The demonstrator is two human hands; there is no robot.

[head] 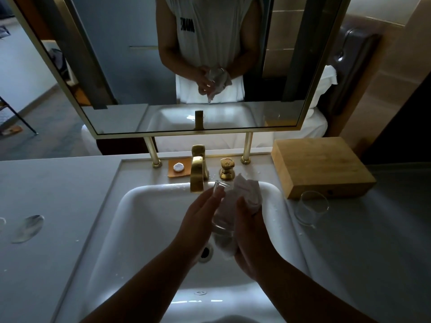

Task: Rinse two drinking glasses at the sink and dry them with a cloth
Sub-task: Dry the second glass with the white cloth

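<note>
Little can be read here. The mirror (144,66) at twelve o'clock reflects the person's white sleeveless shirt (210,43), which carries a short dark block-letter print on the chest — reversed by the reflection and too blurred to make out. At six o'clock, the near rim of the white sink (149,229) bears a small mark — a logo perhaps, not legible.
</note>
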